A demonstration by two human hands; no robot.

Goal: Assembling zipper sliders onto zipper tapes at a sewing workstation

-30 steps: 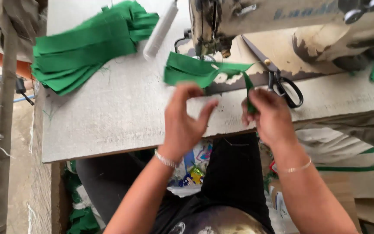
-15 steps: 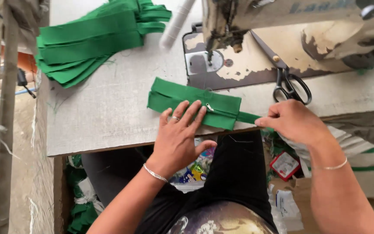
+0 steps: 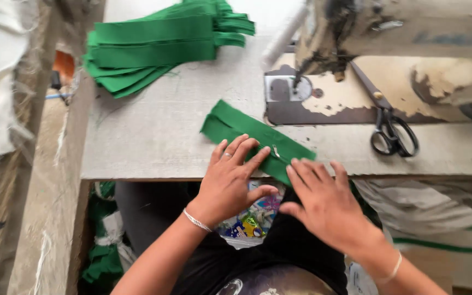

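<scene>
A folded strip of green fabric [image 3: 236, 124] lies slanted at the near edge of the grey sewing table [image 3: 159, 136]. My left hand [image 3: 229, 177] rests flat on its near part, fingers spread. Beside it my right hand [image 3: 323, 205] presses, fingers together, on the strip's right end at the table edge. Neither hand grips anything. A sewing machine [image 3: 389, 33] stands just beyond the strip, its needle plate [image 3: 282, 87] close to the fabric's far side.
A stack of green fabric strips [image 3: 154, 46] lies at the table's far left. Black scissors [image 3: 391, 131] rest on the machine bed to the right. A white roll [image 3: 282, 38] lies beside the machine. Green scraps [image 3: 102, 262] sit below the table.
The view has shifted right and nearer. My right hand let go of the strip's end and now lies flat on it; my left hand stays pressed on the fabric.
</scene>
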